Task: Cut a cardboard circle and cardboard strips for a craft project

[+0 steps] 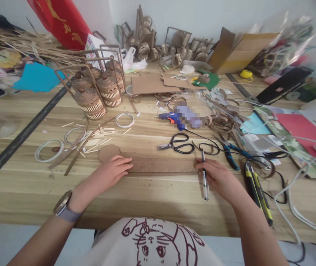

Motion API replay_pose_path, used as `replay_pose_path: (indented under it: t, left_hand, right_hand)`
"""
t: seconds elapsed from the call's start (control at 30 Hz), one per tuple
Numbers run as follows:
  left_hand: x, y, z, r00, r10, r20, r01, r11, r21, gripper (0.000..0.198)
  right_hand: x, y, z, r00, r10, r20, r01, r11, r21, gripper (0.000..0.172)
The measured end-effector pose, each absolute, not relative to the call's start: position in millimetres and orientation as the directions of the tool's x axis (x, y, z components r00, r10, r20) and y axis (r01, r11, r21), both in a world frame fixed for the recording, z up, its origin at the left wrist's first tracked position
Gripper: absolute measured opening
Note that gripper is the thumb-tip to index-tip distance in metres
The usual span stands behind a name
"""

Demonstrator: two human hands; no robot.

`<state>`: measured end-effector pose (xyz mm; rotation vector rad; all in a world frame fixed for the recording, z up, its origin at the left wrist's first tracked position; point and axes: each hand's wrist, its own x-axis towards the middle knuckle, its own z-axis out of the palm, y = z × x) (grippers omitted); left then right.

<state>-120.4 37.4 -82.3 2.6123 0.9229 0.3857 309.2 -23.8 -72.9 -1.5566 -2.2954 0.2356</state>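
A long brown cardboard strip [162,165] lies flat across the wooden table [158,207] in front of me. My left hand [110,173] presses flat on the strip's left end, fingers stretched out and together. A round brown cardboard disc [108,152] sits just above that hand. My right hand [218,176] rests at the strip's right end and grips a clear pen [204,176], its tip pointing away from me at the strip's edge.
Black scissors [178,144] lie just beyond the strip, a blue glue gun [174,119] farther back. Pliers [230,152], yellow utility knives [258,192] and cables sit at the right. Woven lidded baskets [97,92], tape rings [49,150] and sticks are at the left.
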Motion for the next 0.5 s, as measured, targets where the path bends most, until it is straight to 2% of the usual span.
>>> replay_pose_path:
  t: [0.5]
  left_hand:
    - [-118.1,36.1,-79.1,0.751,0.648,0.128,0.561,-0.727,0.395,0.033]
  right_hand:
    - [307.6,-19.7,-69.8,-0.337,0.921,0.196,0.851,0.387,-0.355,0.030]
